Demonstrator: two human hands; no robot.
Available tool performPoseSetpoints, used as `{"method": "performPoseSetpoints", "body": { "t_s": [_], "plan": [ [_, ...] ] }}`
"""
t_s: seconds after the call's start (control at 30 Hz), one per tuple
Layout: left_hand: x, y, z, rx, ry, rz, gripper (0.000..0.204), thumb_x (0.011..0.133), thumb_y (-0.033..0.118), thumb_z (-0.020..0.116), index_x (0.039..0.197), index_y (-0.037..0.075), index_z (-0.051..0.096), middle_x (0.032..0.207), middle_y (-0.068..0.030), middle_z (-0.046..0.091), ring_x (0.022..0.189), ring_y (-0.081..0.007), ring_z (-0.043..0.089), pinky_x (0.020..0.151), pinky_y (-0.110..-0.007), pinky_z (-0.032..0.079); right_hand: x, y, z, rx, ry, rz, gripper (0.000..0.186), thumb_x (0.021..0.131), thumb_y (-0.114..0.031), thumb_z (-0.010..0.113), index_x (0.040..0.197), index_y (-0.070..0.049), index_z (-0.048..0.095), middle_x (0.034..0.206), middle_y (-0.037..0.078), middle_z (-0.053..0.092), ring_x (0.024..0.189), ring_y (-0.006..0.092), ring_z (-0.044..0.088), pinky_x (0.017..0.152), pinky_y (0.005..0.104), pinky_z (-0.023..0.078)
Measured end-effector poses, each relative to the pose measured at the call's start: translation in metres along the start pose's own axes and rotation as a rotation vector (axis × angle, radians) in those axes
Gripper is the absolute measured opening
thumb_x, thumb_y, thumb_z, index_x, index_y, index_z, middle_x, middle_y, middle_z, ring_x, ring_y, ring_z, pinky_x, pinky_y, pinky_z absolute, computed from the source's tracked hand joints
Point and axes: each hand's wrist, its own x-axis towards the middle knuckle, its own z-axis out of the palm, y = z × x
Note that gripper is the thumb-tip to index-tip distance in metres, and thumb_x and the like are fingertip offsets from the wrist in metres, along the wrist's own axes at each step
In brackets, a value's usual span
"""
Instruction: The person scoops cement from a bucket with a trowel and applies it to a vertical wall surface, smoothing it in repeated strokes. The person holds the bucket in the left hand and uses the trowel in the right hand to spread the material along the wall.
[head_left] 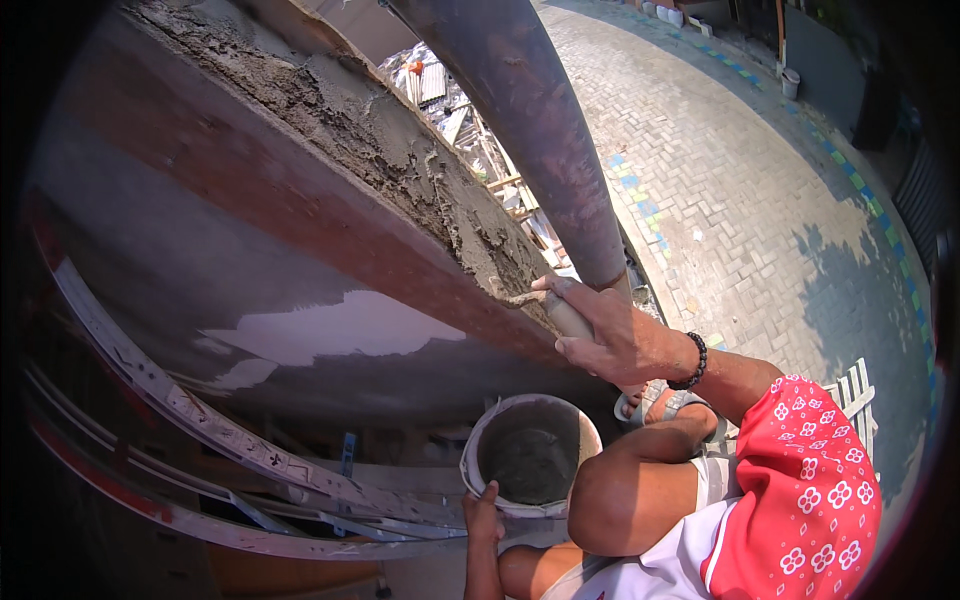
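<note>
A ledge with rough wet grey mortar (400, 180) runs diagonally from the upper left to the middle. At its lower end, my right hand (610, 335) is closed around the pale handle of a trowel (568, 318), whose tip touches the mortar; much of the blade is hidden. Below, my left hand (484, 518) grips the rim of a white bucket (590, 430) that holds grey mortar (525, 460). My bent knee is beside the bucket.
A thick dark pipe (520, 110) slants beside the ledge. Ladder-like metal rails (230, 430) curve across the lower left. Rubble (450, 105) lies beyond the ledge, and a paved lane (740, 220) is below at the right, with a white slatted object (855, 400).
</note>
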Motion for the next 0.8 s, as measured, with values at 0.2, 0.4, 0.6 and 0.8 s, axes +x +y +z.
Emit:
{"method": "performPoseSetpoints", "body": {
  "t_s": [0.2,0.4,0.6,0.8],
  "plan": [
    [0.01,-0.007,-0.007,0.009,0.025,-0.033,0.031,0.086,0.016,0.065,0.111,-0.002,0.06,0.085,-0.0052,0.061,0.056,-0.0111,0.051,0.041,-0.027,0.037,-0.024,-0.04,-0.003,0.204,-0.199,0.268,0.062,0.083,-0.011,0.057,0.139,0.0,0.033,0.07,0.015,0.056,0.065,0.0316,0.059,0.063,0.0408,0.045],
    [0.006,0.001,-0.001,0.029,0.003,-0.056,0.031,0.085,0.016,0.066,0.11,0.0,0.059,0.087,-0.006,0.062,0.061,-0.0128,0.054,0.041,-0.026,0.037,0.012,-0.021,-0.004,0.406,0.058,0.444,0.058,0.086,-0.012,0.056,0.139,-0.003,0.034,0.065,0.004,0.052,0.054,0.0104,0.055,0.048,0.0265,0.046],
    [0.003,0.001,-0.005,0.026,-0.024,-0.026,0.033,0.087,0.015,0.062,0.116,0.0,0.058,0.089,-0.0078,0.063,0.056,-0.0126,0.054,0.037,-0.027,0.035,0.059,-0.023,0.003,0.148,0.08,0.126,0.057,0.085,-0.01,0.056,0.137,0.001,0.035,0.067,0.008,0.054,0.052,0.0175,0.055,0.052,0.0324,0.046],
    [0.011,-0.007,-0.011,0.053,-0.024,-0.038,0.031,0.088,0.015,0.061,0.115,0.0,0.058,0.085,-0.0065,0.061,0.048,-0.012,0.048,0.031,-0.027,0.029,0.031,-0.037,-0.006,-0.026,-0.008,0.013,0.059,0.083,-0.008,0.056,0.138,0.001,0.035,0.073,0.016,0.057,0.064,0.0326,0.06,0.063,0.0401,0.047]
  ]
}}
